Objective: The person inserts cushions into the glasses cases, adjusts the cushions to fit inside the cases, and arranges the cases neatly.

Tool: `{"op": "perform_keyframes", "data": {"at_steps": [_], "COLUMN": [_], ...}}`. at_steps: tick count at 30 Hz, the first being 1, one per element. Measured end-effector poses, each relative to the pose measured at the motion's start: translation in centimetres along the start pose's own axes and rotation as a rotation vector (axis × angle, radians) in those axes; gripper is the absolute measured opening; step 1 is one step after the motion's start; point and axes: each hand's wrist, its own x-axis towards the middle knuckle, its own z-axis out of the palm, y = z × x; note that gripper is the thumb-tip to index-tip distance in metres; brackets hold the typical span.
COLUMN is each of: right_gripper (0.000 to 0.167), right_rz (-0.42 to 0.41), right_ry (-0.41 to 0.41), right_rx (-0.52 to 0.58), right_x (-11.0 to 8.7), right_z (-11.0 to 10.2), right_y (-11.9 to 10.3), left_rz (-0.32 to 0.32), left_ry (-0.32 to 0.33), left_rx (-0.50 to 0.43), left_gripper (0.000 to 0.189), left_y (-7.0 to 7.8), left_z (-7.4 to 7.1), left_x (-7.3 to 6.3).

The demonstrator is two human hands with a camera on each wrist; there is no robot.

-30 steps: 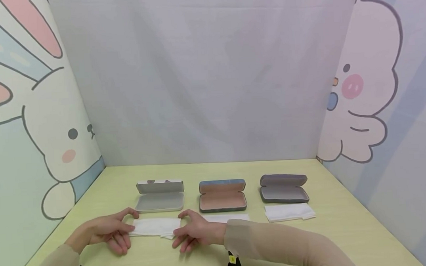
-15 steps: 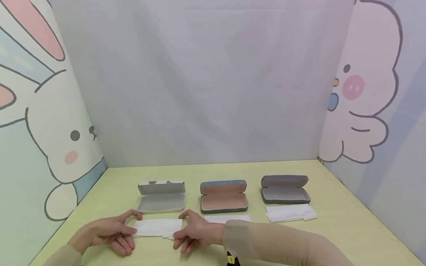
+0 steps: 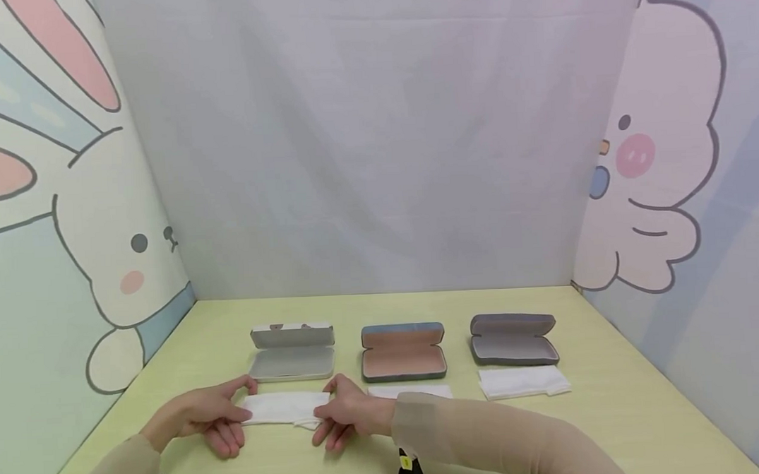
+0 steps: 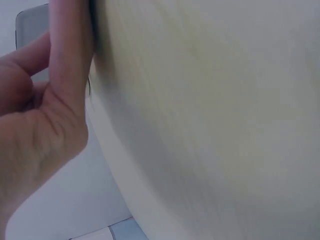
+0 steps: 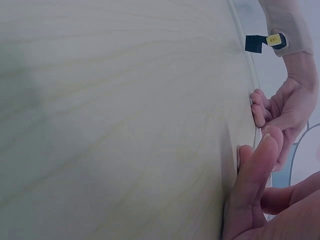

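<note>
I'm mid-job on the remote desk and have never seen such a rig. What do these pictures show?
No robot here: the grip is a person's bare left hand and right hand. The wide picture comes from a camera on the person's head; each tilted close-up comes from a camera on one wrist.

On the pale table stand three open glasses cases: a white case, a pink-lined case and a dark grey case. Before each lies a folded white cloth: left cloth, middle cloth, partly hidden by the right sleeve, and right cloth.

Both hands have fingers at the ends of the left cloth; whether they pinch or only touch it, I can't tell.
</note>
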Motion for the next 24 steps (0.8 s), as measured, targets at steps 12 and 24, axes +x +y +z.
{"op": "perform_keyframes", "data": {"at_steps": [12,24], "right_gripper": [0.015,0.021], "right_rz": [-0.035,-0.103], "right_ry": [0.009,-0.021], "right_rx": [-0.105,-0.149], "right_x": [0.0,1.3], "right_z": [0.2,-1.2], "right_y": [-0.4,-3.5], "left_rz": [-0.011,0.034], "left_ry": [0.15,0.185], "left_rx": [0.105,0.003], "left_gripper": [0.019,0.021], "left_y": [0.3,1.6], "left_z": [1.0,-0.9], "left_x": [0.5,1.3]}}
